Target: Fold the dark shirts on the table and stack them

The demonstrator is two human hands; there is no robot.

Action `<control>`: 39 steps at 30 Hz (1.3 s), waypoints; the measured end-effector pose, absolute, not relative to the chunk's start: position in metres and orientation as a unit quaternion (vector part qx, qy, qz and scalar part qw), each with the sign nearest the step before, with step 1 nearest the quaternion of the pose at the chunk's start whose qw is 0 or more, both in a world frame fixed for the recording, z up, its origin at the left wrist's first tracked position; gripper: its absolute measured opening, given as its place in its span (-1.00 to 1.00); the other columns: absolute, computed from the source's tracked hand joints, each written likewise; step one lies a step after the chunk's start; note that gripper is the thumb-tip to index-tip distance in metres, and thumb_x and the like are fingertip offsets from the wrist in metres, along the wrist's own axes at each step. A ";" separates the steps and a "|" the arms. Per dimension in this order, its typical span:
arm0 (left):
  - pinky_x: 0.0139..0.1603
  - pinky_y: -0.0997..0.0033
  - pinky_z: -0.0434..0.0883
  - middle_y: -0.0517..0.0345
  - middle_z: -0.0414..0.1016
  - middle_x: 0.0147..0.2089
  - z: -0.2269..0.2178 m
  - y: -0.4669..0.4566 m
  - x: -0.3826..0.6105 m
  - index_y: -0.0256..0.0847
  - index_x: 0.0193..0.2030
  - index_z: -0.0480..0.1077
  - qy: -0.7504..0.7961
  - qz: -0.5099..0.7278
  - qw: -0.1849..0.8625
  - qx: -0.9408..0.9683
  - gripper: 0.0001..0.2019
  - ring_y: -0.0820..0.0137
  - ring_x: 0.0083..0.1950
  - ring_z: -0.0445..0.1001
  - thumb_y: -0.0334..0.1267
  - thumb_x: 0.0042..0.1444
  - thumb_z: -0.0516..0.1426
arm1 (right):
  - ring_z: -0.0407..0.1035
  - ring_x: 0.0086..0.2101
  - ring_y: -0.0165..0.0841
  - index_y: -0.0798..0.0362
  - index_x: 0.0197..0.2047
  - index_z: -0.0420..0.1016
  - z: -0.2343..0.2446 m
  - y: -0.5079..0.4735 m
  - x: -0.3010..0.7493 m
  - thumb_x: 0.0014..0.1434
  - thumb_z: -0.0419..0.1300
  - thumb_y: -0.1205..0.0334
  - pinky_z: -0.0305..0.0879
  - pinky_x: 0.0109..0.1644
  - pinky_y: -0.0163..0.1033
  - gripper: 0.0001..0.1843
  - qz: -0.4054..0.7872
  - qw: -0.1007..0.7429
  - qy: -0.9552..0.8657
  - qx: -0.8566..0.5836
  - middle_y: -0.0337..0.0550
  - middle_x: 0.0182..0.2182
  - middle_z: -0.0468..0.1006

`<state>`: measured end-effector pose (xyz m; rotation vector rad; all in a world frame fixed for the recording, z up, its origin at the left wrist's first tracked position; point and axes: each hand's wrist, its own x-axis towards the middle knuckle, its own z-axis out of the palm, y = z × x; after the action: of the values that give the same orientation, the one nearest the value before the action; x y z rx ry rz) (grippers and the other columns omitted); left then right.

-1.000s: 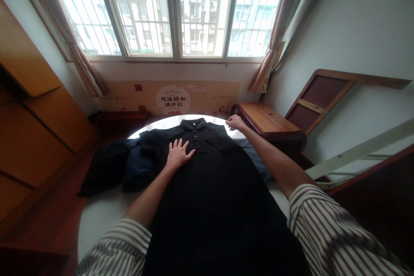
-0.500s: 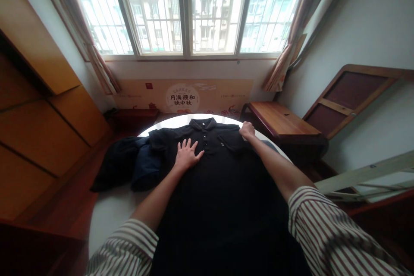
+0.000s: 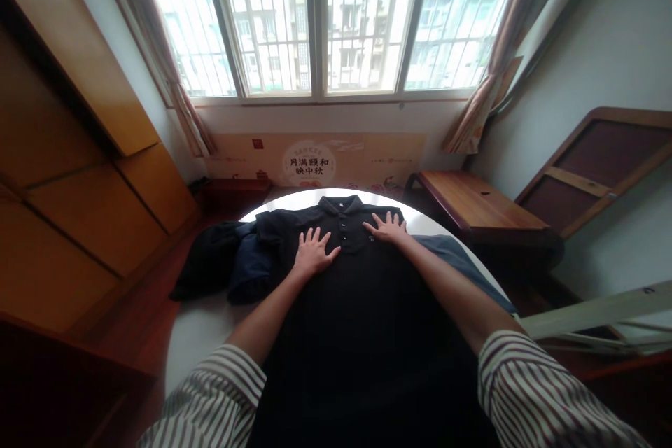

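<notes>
Where the left hand [image 3: 315, 253] and right hand [image 3: 388, 229] lie: on the shirt's [image 3: 367, 343] chest, fingers spread.
Collar [image 3: 341, 206]: far; shirt spread on the tabletop [image 3: 189, 339], dragging hands might wrinkle it.
Dark clothes [image 3: 210, 259]: left; a shove might drop them.

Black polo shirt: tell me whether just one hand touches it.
No, the left hand and right hand both lie spread on the black polo shirt.

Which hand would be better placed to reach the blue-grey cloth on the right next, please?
Probably the right hand: it rests spread on the black shirt, on the side nearer the blue-grey cloth, while the left hand rests farther away.
</notes>
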<state>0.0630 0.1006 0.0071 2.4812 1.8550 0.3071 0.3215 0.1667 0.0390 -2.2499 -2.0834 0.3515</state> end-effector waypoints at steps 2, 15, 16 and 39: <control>0.43 -0.06 -0.01 -0.05 0.15 0.43 0.010 0.098 0.065 -0.16 0.36 0.26 0.596 0.130 0.011 0.792 -0.35 0.04 0.46 0.04 0.20 0.33 -0.15 | -0.23 0.37 0.23 0.01 0.48 -0.02 0.049 0.159 0.309 0.32 -0.12 -0.31 -0.36 0.30 0.44 -0.16 0.101 0.029 -0.699 -0.708 0.24 0.44 -0.11; 0.12 -0.16 0.30 -0.57 0.23 0.30 0.100 0.123 -0.051 -0.60 0.30 0.21 0.842 0.096 0.028 0.530 -0.26 -0.30 0.30 0.20 0.07 0.22 0.06 | -0.10 0.37 0.10 -0.02 0.41 0.16 0.031 -0.071 0.201 0.36 -0.05 -0.13 -0.20 0.35 0.38 -0.35 0.141 0.100 -0.938 -0.300 0.06 0.41 0.06; 0.11 -0.10 0.32 -0.53 0.26 0.29 0.102 0.124 -0.057 -0.57 0.30 0.23 0.844 0.085 0.045 0.528 -0.27 -0.25 0.27 0.26 0.06 0.20 0.09 | -0.13 0.38 0.10 -0.02 0.41 0.16 0.028 -0.078 0.200 0.37 -0.06 -0.12 -0.20 0.35 0.37 -0.35 0.147 0.104 -0.937 -0.298 0.05 0.41 0.06; 0.20 0.27 0.34 -0.17 0.47 0.16 0.076 0.159 0.034 -0.28 0.13 0.44 0.592 -0.037 0.019 0.805 -0.58 0.13 0.18 0.45 -0.13 0.34 -0.09 | 0.26 0.21 -0.01 -0.03 0.22 0.41 0.047 -0.068 0.194 0.32 0.05 -0.03 0.21 0.22 0.09 -0.51 0.121 0.088 -0.939 -0.310 0.02 0.24 0.40</control>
<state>0.0341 0.1587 0.0762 2.4991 1.8375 -0.1135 0.1939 -0.0682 0.0469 -0.9213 -2.7949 0.3606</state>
